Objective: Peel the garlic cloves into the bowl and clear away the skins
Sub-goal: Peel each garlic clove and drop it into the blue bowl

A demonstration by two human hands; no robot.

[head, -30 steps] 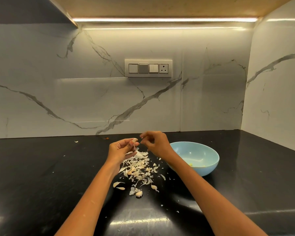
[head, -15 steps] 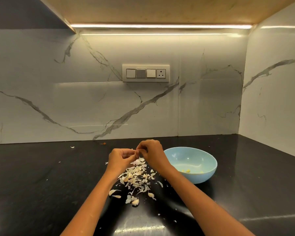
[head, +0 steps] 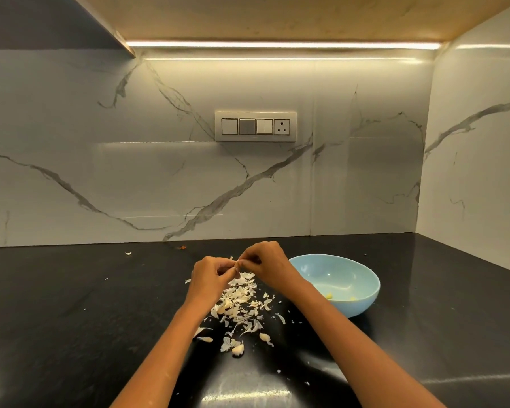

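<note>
Garlic work sits on a black counter (head: 71, 319), which runs out of view at the near edge and both sides. To the right of the right hand (head: 265, 262) stands a pale blue bowl (head: 362, 278); the right forearm covers its near-left rim, and two small yellowish bits, likely peeled cloves (head: 329, 295), lie on its floor. Below and between the two hands spreads a heap of skins (head: 239, 301), its left edge partly hidden by the left wrist. Whether unpeeled cloves lie mixed in the heap is hard to tell, though one plumper piece (head: 238, 349) lies at its near end. The left hand (head: 211, 275) and right hand meet fingertip to fingertip above the far end of the heap, both with fingers curled, pinching a garlic clove (head: 236, 262) between them; it is almost wholly covered by the fingers, so its state of peeling cannot be seen. A few stray flakes lie further left of the left hand.
</note>
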